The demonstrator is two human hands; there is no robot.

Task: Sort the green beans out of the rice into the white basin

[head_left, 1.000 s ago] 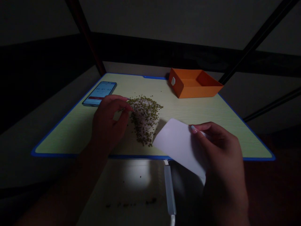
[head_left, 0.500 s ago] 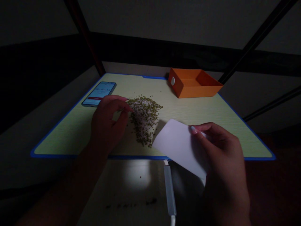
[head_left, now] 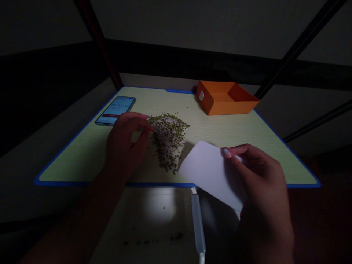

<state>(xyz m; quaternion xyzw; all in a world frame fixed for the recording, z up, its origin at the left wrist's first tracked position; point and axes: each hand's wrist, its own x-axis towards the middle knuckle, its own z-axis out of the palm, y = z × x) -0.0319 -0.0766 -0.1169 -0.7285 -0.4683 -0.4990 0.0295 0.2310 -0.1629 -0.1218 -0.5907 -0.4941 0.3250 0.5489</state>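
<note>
The left hand (head_left: 125,141) is being held over the left side of a heap of green and whitish grains (head_left: 169,137), its forearm being stretched up from the lower left corner, the fingers being curled and the thumb being brought close to the index fingertip at the heap's edge; whether a grain is being pinched between them cannot be made out. By the right hand (head_left: 261,178), a white card (head_left: 210,170) is being gripped between thumb and fingers along its upper edge, the card being tilted, with its left corner being kept near the narrow, near end of the heap and its lower part being extended past the table's front edge. The heap is being borne by a pale, wood-grained table (head_left: 228,130) that is being bordered by a blue rim (head_left: 68,183). At the far left, a phone (head_left: 117,109) is being lit by its own timer screen; at the far right, an orange tray (head_left: 233,107) is being supported near the edge. Below the front edge, a glare is being reflected by a lower surface (head_left: 159,223) dotted with dark specks, beside a white-and-grey bar (head_left: 198,223). The dim room is being enclosed by greyish walls (head_left: 192,22) crossed by dark bands.
</note>
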